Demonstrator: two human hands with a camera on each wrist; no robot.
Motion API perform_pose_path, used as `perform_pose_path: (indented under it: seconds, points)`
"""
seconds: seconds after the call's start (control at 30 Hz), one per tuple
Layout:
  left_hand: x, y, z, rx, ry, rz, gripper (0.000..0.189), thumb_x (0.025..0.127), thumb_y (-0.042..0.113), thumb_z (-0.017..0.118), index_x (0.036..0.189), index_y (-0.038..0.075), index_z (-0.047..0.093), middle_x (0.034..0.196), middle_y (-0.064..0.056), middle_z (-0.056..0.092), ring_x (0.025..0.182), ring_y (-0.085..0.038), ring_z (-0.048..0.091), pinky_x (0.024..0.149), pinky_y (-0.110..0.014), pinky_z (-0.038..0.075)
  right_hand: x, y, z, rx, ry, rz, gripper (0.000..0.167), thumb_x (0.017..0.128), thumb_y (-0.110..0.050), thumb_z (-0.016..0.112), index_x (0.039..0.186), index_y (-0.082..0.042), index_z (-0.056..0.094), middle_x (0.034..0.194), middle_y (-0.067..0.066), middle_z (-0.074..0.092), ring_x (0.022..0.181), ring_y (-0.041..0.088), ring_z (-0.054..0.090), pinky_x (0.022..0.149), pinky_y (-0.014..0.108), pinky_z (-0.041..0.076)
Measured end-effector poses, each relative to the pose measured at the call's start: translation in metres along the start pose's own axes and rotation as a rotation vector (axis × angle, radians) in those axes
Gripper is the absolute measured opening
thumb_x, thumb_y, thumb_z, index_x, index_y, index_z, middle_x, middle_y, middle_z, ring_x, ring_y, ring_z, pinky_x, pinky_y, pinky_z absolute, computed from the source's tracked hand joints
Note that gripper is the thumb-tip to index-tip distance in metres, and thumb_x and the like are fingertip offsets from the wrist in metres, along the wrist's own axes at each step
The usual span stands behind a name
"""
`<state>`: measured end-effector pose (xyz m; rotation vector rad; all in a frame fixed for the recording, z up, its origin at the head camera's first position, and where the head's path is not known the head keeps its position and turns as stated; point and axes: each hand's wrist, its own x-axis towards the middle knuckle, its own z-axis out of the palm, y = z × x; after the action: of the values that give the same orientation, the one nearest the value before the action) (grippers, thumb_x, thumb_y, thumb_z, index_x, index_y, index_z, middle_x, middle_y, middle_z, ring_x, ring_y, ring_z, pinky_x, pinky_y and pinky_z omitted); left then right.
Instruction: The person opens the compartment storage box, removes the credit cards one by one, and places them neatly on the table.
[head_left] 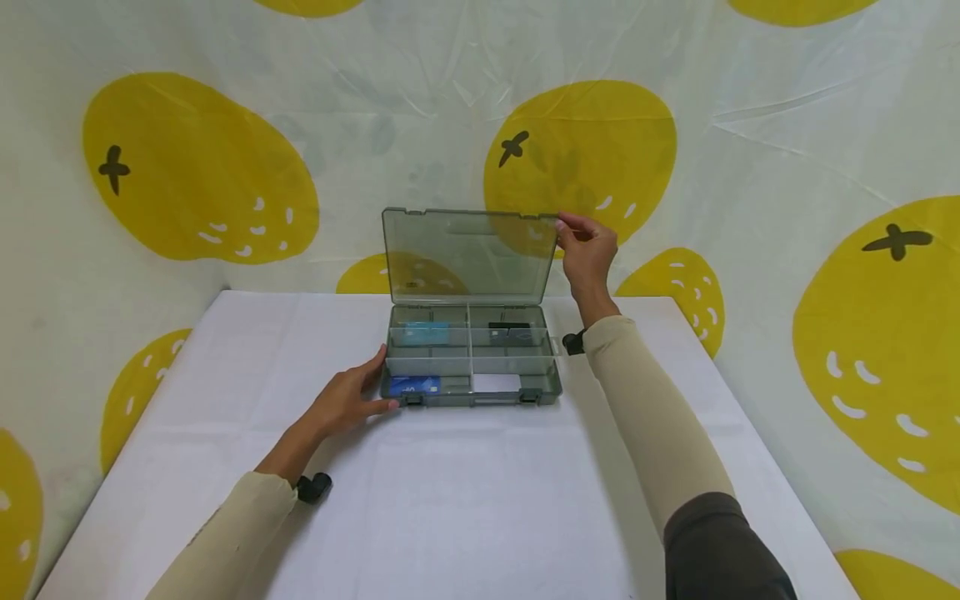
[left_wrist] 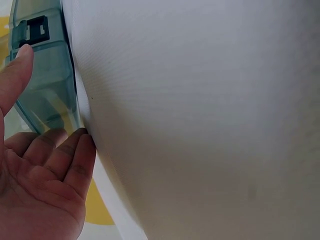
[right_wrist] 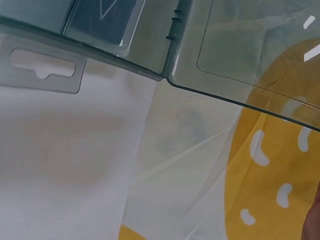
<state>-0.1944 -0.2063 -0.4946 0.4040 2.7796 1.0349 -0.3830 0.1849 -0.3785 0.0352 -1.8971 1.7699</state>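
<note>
Head view: at twelve o'clock on the white surface [head_left: 480,500] sits a divided box [head_left: 450,401], its lid [head_left: 450,237] raised. Left hand [head_left: 341,406], fingers spread, braces its eight-o'clock corner; right hand [head_left: 590,250] pinches the lid at two o'clock; cards [head_left: 415,385] lie inside. Lid-handling appears underway; the next move calls for a steady box.
</note>
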Motion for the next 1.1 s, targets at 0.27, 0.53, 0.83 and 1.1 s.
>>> perform_pose_path:
  seconds: [0.27, 0.53, 0.83, 1.1]
  points:
    - [-0.001, -0.002, 0.000, -0.001, 0.006, 0.002, 0.108, 0.090, 0.035, 0.087, 0.171, 0.011, 0.018, 0.174, -0.015, 0.027, 0.160, -0.040, 0.033, 0.129, -0.059, 0.031, 0.005, 0.008, 0.003, 0.035, 0.001, 0.084, 0.022, 0.097, -0.011, 0.078, 0.118, -0.013, 0.083, 0.118, 0.015, 0.078, 0.090, 0.020, 0.071, 0.089, 0.033, 0.066]
    - [-0.002, 0.001, 0.001, 0.005, -0.011, -0.023, 0.109, 0.091, 0.037, 0.086, 0.171, 0.014, 0.016, 0.175, -0.014, 0.025, 0.161, -0.039, 0.031, 0.130, -0.058, 0.030, 0.001, 0.023, 0.001, 0.003, -0.011, 0.123, 0.024, 0.096, -0.009, 0.079, 0.120, -0.010, 0.082, 0.118, 0.014, 0.078, 0.085, 0.012, 0.068, 0.077, 0.019, 0.063]
    - [0.000, 0.005, 0.001, -0.020, -0.034, -0.033, 0.111, 0.090, 0.036, 0.087, 0.171, 0.015, 0.015, 0.176, -0.011, 0.023, 0.162, -0.036, 0.028, 0.131, -0.056, 0.028, -0.010, 0.036, -0.010, -0.085, -0.097, 0.168, 0.027, 0.098, -0.016, 0.077, 0.124, -0.009, 0.080, 0.120, 0.014, 0.078, 0.100, 0.019, 0.074, 0.077, 0.016, 0.062]
    - [-0.001, 0.006, 0.002, 0.004, -0.026, -0.053, 0.111, 0.090, 0.037, 0.086, 0.172, 0.017, 0.014, 0.176, -0.012, 0.023, 0.162, -0.039, 0.028, 0.131, -0.058, 0.028, -0.024, 0.041, -0.028, -0.150, -0.217, 0.168, 0.033, 0.099, -0.022, 0.078, 0.127, -0.006, 0.077, 0.106, 0.004, 0.077, 0.096, 0.020, 0.073, 0.077, 0.017, 0.063]
